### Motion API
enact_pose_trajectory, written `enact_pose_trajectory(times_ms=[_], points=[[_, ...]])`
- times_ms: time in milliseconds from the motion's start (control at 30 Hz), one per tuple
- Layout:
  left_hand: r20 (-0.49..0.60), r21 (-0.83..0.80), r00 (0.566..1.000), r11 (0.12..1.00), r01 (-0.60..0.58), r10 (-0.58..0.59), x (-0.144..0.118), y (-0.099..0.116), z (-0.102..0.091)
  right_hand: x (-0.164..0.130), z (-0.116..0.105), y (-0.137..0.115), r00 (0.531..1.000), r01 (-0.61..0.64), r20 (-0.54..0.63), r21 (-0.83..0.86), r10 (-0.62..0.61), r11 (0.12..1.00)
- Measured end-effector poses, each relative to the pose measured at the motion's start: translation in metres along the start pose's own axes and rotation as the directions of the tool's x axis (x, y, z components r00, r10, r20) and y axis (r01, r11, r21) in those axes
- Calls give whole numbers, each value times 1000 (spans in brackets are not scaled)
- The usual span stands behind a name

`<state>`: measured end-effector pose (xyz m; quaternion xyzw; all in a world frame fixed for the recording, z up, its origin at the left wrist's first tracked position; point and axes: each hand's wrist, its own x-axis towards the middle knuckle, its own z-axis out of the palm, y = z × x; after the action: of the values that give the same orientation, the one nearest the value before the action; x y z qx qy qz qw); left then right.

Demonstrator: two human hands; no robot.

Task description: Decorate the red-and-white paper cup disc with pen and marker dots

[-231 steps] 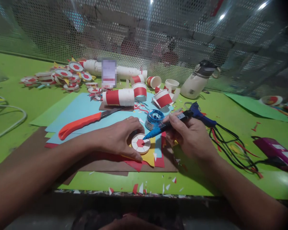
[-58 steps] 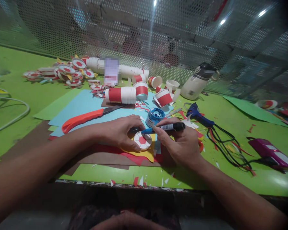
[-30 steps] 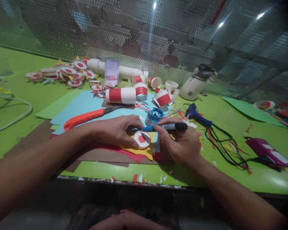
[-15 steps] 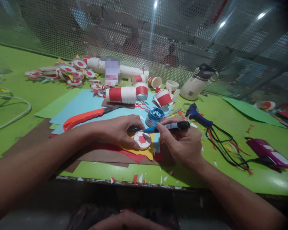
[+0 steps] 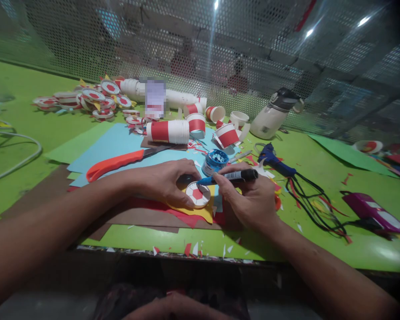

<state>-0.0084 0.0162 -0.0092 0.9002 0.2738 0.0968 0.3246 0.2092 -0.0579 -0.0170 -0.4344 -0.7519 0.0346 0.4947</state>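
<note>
Your left hand (image 5: 165, 181) presses down on the little round disc (image 5: 198, 194) in the middle of the frame, so it can't slide on the yellow paper (image 5: 205, 212). Your right hand (image 5: 253, 202) is wrapped tight around the marker (image 5: 231, 177), tipped low so its blue tip meets the disc's top edge.

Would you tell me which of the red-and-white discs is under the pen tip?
The disc held by the left hand on yellow paper; the others lie piled far left.
</note>
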Motion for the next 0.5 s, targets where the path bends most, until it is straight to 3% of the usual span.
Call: enact_pose_trajectory(times_ms=[500], points=[[-3,11,1000,1000,-19,19,0,-2,0,0,0,2,1000,-11,19,4,11,1000]])
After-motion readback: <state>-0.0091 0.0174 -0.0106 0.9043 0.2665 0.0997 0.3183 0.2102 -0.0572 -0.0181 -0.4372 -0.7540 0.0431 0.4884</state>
